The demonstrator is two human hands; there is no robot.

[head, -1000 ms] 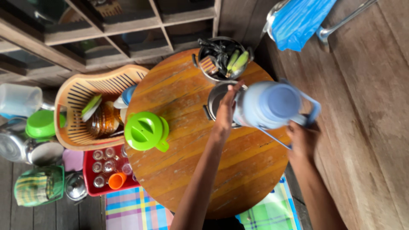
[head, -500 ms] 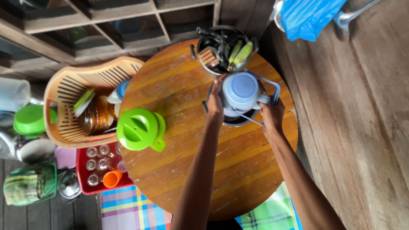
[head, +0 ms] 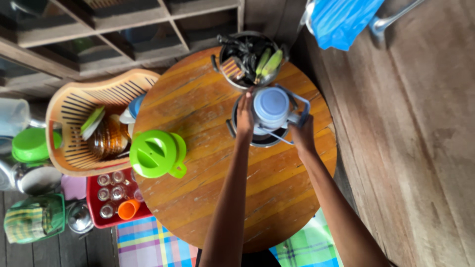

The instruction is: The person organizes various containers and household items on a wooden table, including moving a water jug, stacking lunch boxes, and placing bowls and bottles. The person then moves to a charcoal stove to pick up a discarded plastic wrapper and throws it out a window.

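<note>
Blue jug: a pale blue plastic jug (head: 271,110) with a lid and a blue side handle stands over a dark metal pot (head: 257,139) on the far right part of the round wooden table (head: 208,198); from here I cannot say whether it rests on the pot or is held just above it.
Left hand: the left hand (head: 245,114) lies flat against the jug's left side, fingers together and pointing away from the person.
Right hand: the right hand (head: 303,134) is at the jug's handle, fingers curled; it seems to grip the handle, though the fingertips are hidden.
Second pot: 1 steel pot of dark utensils and green-yellow handles (head: 250,58) sits just behind the jug.
Green jug: a lime-green lidded jug (head: 156,154) stands at the table's left edge, well apart from both hands.
Beside the table: an orange plastic basket (head: 86,106) and a red tray of glasses (head: 116,195).
</note>
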